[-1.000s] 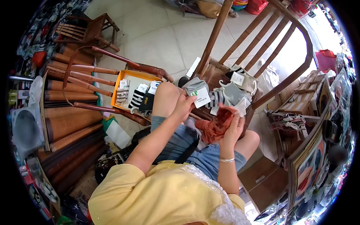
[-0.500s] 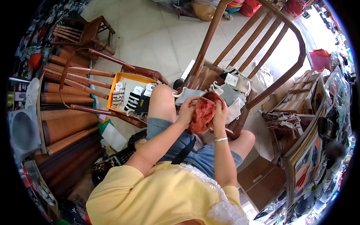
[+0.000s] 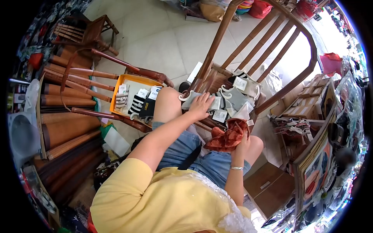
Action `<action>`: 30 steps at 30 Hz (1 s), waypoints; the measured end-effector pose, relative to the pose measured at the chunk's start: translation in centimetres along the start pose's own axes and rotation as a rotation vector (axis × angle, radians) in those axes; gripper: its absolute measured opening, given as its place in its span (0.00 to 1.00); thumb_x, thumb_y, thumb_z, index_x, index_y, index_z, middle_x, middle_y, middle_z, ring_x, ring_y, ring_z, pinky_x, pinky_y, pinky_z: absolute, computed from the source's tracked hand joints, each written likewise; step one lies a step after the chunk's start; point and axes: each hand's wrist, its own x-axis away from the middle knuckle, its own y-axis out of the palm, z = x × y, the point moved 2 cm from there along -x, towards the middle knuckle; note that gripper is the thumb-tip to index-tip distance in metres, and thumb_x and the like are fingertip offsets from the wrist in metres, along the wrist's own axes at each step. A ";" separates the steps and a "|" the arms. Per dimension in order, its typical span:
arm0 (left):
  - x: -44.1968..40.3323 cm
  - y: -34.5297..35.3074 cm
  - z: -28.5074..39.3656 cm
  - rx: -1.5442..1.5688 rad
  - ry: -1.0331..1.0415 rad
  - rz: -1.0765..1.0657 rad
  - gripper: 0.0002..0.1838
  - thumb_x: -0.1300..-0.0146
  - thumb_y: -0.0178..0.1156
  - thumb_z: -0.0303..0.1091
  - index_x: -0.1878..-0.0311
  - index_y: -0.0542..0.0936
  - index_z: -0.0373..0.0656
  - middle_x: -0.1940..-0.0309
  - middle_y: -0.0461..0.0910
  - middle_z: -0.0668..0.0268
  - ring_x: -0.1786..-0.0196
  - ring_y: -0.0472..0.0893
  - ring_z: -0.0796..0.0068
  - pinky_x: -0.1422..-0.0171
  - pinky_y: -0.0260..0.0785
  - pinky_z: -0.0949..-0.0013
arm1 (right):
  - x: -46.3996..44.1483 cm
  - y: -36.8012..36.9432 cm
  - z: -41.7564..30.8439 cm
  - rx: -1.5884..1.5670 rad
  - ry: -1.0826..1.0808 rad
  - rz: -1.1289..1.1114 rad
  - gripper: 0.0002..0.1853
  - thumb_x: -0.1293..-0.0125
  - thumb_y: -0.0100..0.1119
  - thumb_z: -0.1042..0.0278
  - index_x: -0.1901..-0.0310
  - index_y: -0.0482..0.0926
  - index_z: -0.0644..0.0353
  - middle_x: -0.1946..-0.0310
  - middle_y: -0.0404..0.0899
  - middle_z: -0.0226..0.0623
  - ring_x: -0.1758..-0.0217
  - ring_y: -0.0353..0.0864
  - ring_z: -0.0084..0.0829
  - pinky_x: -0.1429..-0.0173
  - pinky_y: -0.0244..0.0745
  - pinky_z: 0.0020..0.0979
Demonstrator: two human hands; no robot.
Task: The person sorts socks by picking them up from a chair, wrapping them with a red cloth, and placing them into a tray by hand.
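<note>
My right hand (image 3: 243, 144) grips a rust-red velvety cloth item (image 3: 224, 139) over my right thigh. The item hangs floppy with a fold in it, and a small white tag shows at its upper edge; its exact kind is unclear. My left hand (image 3: 201, 106) lies with fingers stretched out on a grey sock (image 3: 189, 100) on the chair seat. Beside its fingertips are a white label (image 3: 216, 103) and grey, white and black socks (image 3: 234, 98) with white plastic hooks.
A wooden chair (image 3: 268, 58) faces me and bears the sock pile. To the left, a yellow tray (image 3: 115, 94) of labelled socks sits on another chair (image 3: 134, 70). Rolled brown mats (image 3: 72, 130) stand at far left. A cardboard box (image 3: 269, 184) is at lower right.
My left hand has let go of the rust-red item and moved forward onto the grey sock. My right hand has drawn the item back and to the right, uncovering more socks.
</note>
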 end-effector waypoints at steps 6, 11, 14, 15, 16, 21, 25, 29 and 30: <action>-1.0 -0.7 0.0 -0.021 -0.203 -0.042 0.42 0.58 0.71 0.38 0.37 0.64 0.46 0.52 0.69 0.58 0.43 0.68 0.57 0.32 0.53 0.55 | 1.7 1.3 -2.8 -0.035 -0.035 -0.017 0.15 0.30 0.43 0.71 0.47 0.69 0.70 0.49 0.74 0.43 0.50 0.77 0.33 0.47 0.77 0.32; -0.7 -5.9 3.2 0.129 -0.158 0.051 0.35 0.57 0.70 0.37 0.44 0.67 0.41 0.58 0.71 0.58 0.53 0.74 0.58 0.44 0.65 0.59 | 2.7 6.8 -5.7 0.802 -0.632 -0.099 0.12 0.34 0.51 0.74 0.50 0.75 0.63 0.53 0.76 0.38 0.50 0.75 0.34 0.43 0.69 0.32; 0.6 -5.2 5.7 0.407 0.015 0.215 0.32 0.56 0.69 0.36 0.47 0.68 0.41 0.60 0.73 0.58 0.58 0.76 0.55 0.54 0.68 0.57 | 1.4 12.4 -4.3 1.168 -1.007 -0.388 0.13 0.47 0.60 0.78 0.58 0.79 0.58 0.60 0.77 0.42 0.54 0.76 0.43 0.50 0.70 0.39; 0.7 -6.0 6.4 0.296 0.099 0.275 0.30 0.56 0.69 0.35 0.49 0.68 0.41 0.60 0.74 0.57 0.60 0.77 0.53 0.59 0.70 0.57 | 0.0 12.0 -4.0 1.136 -1.001 -0.324 0.14 0.48 0.60 0.79 0.57 0.79 0.58 0.61 0.77 0.42 0.54 0.76 0.43 0.50 0.70 0.40; 0.4 -7.6 7.6 0.302 0.105 0.284 0.30 0.56 0.69 0.35 0.49 0.68 0.41 0.60 0.74 0.57 0.60 0.77 0.53 0.59 0.70 0.57 | -1.6 11.4 -3.7 1.100 -0.996 -0.271 0.16 0.49 0.60 0.79 0.56 0.79 0.58 0.62 0.77 0.43 0.55 0.76 0.43 0.50 0.70 0.40; 0.2 -11.0 7.9 0.327 -0.211 0.280 0.30 0.55 0.68 0.35 0.48 0.68 0.43 0.60 0.74 0.57 0.59 0.77 0.53 0.58 0.70 0.57 | -4.1 7.8 -5.5 0.810 -0.703 -0.022 0.09 0.40 0.52 0.81 0.58 0.77 0.65 0.63 0.77 0.43 0.60 0.77 0.41 0.53 0.72 0.31; 1.2 -7.8 7.3 0.301 -0.083 0.293 0.26 0.51 0.65 0.33 0.48 0.68 0.43 0.58 0.74 0.56 0.57 0.77 0.51 0.57 0.70 0.56 | 2.1 11.6 -6.4 1.016 -0.950 -0.334 0.10 0.43 0.56 0.80 0.57 0.76 0.64 0.62 0.76 0.42 0.59 0.77 0.42 0.55 0.73 0.36; -0.1 -10.9 9.4 0.459 -0.195 0.316 0.31 0.55 0.66 0.28 0.45 0.67 0.40 0.55 0.73 0.52 0.52 0.75 0.49 0.50 0.68 0.56 | -2.6 9.7 -5.1 0.900 -0.734 -0.193 0.12 0.42 0.57 0.77 0.55 0.76 0.63 0.62 0.76 0.43 0.58 0.77 0.41 0.54 0.72 0.36; 0.4 -11.4 9.2 0.487 -0.126 0.325 0.34 0.58 0.67 0.27 0.44 0.67 0.39 0.54 0.72 0.53 0.50 0.74 0.52 0.46 0.67 0.59 | -4.3 7.6 -4.1 0.775 -0.590 -0.122 0.11 0.41 0.57 0.76 0.55 0.76 0.63 0.62 0.76 0.44 0.57 0.77 0.40 0.53 0.71 0.35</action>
